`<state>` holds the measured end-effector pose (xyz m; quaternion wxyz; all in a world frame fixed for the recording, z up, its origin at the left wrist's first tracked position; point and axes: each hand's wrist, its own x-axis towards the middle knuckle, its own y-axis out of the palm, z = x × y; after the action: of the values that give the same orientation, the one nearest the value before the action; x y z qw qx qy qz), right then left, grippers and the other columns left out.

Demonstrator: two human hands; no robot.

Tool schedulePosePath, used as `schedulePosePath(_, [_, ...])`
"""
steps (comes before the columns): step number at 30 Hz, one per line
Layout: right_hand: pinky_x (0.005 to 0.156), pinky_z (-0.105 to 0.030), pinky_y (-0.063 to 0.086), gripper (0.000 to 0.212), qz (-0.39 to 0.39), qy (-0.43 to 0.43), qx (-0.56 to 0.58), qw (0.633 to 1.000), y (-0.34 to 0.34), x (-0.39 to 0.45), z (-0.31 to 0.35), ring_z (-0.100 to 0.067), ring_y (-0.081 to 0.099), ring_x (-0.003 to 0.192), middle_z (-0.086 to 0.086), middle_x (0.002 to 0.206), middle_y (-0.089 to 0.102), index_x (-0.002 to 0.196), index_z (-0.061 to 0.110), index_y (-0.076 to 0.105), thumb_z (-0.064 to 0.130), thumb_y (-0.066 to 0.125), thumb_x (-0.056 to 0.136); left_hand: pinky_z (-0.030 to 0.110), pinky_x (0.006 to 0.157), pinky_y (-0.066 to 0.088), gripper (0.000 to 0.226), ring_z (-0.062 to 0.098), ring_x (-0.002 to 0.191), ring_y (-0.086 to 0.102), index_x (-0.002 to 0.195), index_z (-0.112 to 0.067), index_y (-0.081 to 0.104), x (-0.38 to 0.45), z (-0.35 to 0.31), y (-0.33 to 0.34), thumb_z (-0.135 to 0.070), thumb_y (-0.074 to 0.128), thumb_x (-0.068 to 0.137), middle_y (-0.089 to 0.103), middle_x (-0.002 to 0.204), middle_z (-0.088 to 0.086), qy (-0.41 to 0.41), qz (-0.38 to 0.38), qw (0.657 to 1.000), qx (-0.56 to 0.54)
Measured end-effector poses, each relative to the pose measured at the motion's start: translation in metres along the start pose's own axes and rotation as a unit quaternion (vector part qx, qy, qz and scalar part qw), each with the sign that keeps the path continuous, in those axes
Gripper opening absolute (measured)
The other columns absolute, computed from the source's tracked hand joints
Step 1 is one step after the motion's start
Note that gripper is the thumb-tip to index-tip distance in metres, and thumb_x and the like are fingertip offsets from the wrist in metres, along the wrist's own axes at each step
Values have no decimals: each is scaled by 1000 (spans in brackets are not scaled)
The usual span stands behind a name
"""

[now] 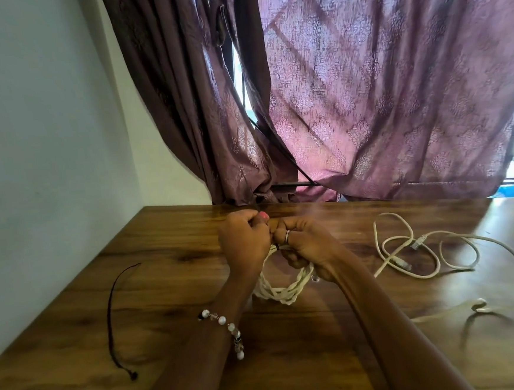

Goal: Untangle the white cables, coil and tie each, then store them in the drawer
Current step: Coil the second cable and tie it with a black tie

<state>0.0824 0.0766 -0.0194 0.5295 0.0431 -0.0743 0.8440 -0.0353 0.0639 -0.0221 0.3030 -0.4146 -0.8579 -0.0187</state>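
A coiled white cable [283, 289] hangs from both my hands just above the wooden table [167, 242]. My left hand [244, 242] and my right hand [302, 242] are side by side at the top of the coil, fingers curled, pinching a thin dark tie where it wraps the coil. A second white cable [423, 258] lies loose and looped on the table to the right, its clear plugs near the middle of the loops. A spare dark tie string [111, 314] lies on the table to the left.
A purple patterned curtain [364, 94] hangs behind the table's far edge, over a window. A pale wall [31, 151] borders the table on the left. No drawer is in view.
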Motion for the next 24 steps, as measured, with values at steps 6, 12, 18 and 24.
schedulePosePath(6, [35, -12, 21, 49, -35, 4, 35, 999, -3, -1, -3, -7, 31, 39, -10, 64, 52, 50, 19, 62, -8, 45, 87, 33, 69, 55, 10, 17, 71, 67, 81, -12, 76, 3, 5, 4, -12, 66, 85, 72, 74, 2, -16, 54, 996, -68])
schedulePosePath(12, [31, -13, 25, 23, -103, 11, 109, 989, -12, 5, -12, -6, 37, 35, -2, 47, 49, 72, 3, 62, -1, 52, 93, 32, 72, 57, 23, 10, 73, 67, 110, -10, 65, 6, 12, 4, -23, 56, 93, 69, 85, -1, -124, 310, 912, -238])
schedulePosePath(18, [38, -18, 42, 12, -181, -29, 133, 974, -14, 0, -12, -12, 56, 45, -9, 59, 66, 79, -1, 70, 0, 61, 87, 22, 40, 43, 16, 13, 41, 54, 102, -5, 68, -3, 16, 15, -14, 57, 94, 65, 67, 1, -29, 320, 924, -208])
schedulePosePath(24, [60, -31, 57, 12, -198, -30, 204, 958, -14, 1, -12, -21, 67, 65, -14, 76, 71, 95, -5, 68, -3, 63, 84, 16, 38, 34, 13, 0, 37, 46, 95, -8, 73, -10, 12, 16, -12, 62, 90, 69, 64, 6, -16, 245, 946, -213])
